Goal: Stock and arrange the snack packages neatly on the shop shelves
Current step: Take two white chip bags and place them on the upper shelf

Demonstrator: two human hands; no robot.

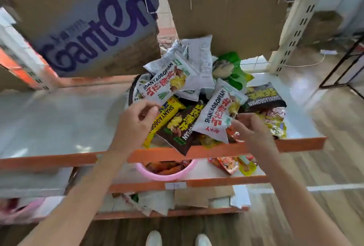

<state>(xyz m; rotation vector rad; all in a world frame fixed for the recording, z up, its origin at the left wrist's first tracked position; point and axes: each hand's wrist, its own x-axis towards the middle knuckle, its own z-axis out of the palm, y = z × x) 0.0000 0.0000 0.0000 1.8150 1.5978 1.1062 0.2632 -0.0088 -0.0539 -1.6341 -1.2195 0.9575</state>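
- Head view: a jumbled heap of snack packages (189, 95) is seen on the top shelf (59, 123), toward its right end, some overhanging the orange front lip.
- The left hand (137, 119) is held at the heap's left edge, fingers loosely curled, apparently nothing gripped; blur leaves the thumb contact unclear.
- A white packet (218, 115) at the heap's front is pinched at its corner by the right hand (248, 127).
- The packet is best lifted clear and laid flat on the bare shelf left of the heap.
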